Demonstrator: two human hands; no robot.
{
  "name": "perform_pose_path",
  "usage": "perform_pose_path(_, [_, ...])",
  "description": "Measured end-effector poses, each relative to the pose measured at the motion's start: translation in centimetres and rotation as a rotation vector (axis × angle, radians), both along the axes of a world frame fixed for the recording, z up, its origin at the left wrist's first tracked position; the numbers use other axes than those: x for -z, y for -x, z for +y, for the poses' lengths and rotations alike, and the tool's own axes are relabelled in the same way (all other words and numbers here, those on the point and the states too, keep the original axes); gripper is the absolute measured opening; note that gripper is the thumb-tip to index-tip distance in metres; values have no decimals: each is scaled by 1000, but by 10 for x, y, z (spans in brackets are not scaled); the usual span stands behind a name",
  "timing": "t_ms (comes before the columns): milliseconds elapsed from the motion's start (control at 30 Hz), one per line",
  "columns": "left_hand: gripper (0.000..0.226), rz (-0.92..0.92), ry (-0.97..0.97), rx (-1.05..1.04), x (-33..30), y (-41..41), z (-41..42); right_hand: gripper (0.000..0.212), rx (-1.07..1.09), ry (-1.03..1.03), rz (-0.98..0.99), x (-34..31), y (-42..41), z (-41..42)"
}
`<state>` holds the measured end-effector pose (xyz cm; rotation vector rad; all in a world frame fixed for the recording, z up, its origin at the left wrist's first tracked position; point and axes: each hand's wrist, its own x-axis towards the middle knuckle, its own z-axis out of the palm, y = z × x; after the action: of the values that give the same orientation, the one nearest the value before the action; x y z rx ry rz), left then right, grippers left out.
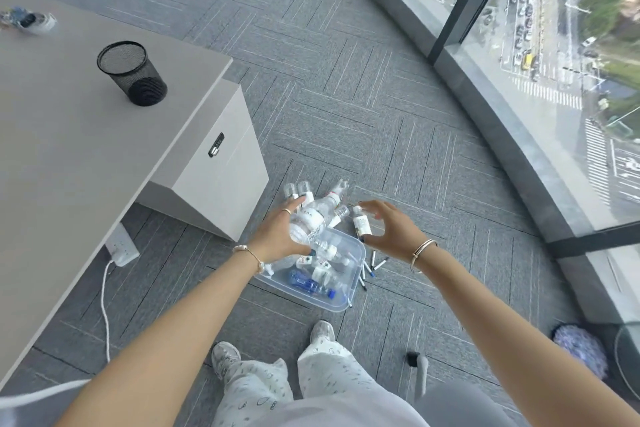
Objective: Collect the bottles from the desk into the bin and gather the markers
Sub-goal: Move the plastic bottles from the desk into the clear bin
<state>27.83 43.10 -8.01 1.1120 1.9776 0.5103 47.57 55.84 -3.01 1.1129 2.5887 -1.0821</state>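
A clear plastic bin (349,302) stands on the carpet in front of my feet, with several clear and blue bottles inside. My left hand (277,236) grips a large clear water bottle (310,224) above the bin's far rim. My right hand (391,229) holds a small white-labelled bottle (362,224) between thumb and fingers, just beyond the bin's right corner. More clear bottles (301,189) lie on the floor behind the bin. Several markers (375,265) lie scattered on the carpet at the bin's right side.
A grey desk (62,149) fills the left, with a black mesh pen cup (133,74) on it and a drawer cabinet (221,180) under its corner. A white power strip (121,248) and cable lie by the desk. A curved glass wall (519,114) runs on the right.
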Motion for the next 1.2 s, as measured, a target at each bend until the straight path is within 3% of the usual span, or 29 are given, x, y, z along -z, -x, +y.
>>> perform_pose_path(767, [92,103,-93,-203,-14,65,-65,62,-214,-45,-13,-5,86,-34])
perform_pose_path(1000, [85,103,-144,-338,-42,106,-112,64,-321,-25,40,-24,155,-66])
perform_pose_path(1200, [83,236,-193,-423,-75,169,-179,70,-454,-18,104,-49,249,-121])
